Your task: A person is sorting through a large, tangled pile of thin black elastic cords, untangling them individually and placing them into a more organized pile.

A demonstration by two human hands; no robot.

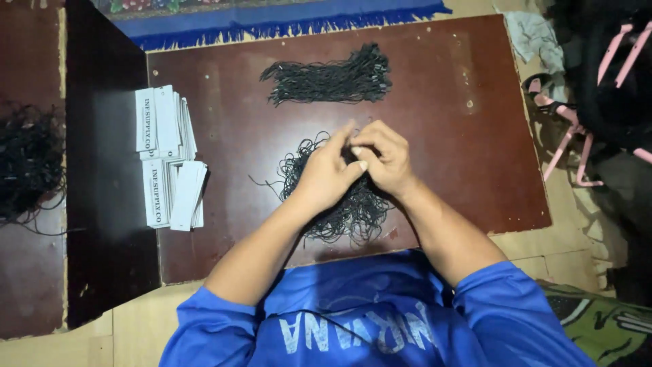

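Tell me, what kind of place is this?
Probably a home workspace for piecework on the floor: a low brown board holds piles of black strings, stacks of white paper tags, with a fringed blue rug behind.

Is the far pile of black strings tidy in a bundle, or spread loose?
Bundled: the far strings lie roughly parallel, unlike the tangled pile under the hands.

shirt: blue, long sleeves pushed up | chest: white printed lettering | left hand (324,173), right hand (384,158): bare
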